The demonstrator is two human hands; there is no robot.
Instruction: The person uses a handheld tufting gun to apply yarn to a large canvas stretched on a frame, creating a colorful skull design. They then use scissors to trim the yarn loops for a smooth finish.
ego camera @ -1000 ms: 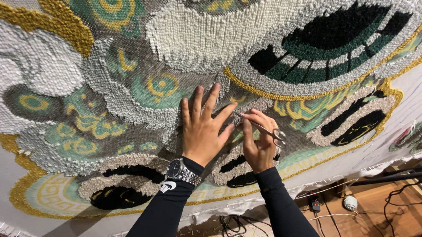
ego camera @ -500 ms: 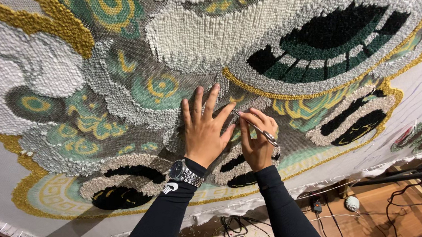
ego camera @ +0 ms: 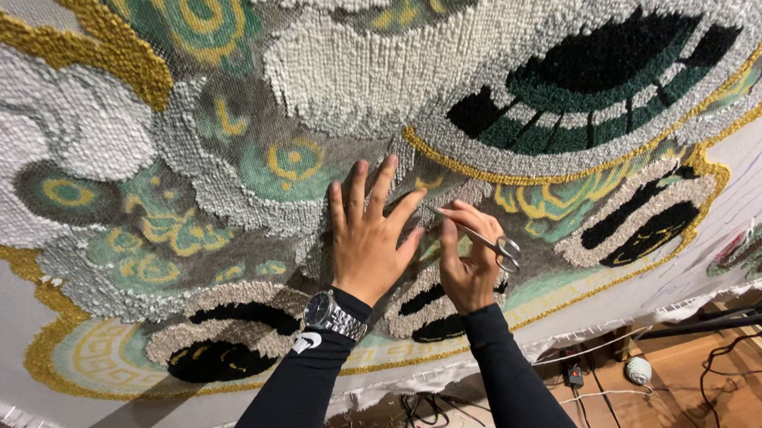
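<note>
The left hand (ego camera: pixel 367 242) lies flat with fingers spread, holding nothing, pressed on the tufted rug (ego camera: pixel 216 163) (grey, green and gold pile). Just beside it, the right hand (ego camera: pixel 469 261) grips small metal scissors (ego camera: pixel 481 238), their tips against the rug's pile.

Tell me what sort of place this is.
Probably a rug-tufting workshop: a large tufted rug hangs on stretched backing cloth, the right hand trims it with small scissors, and cables lie across the wooden floor.
</note>
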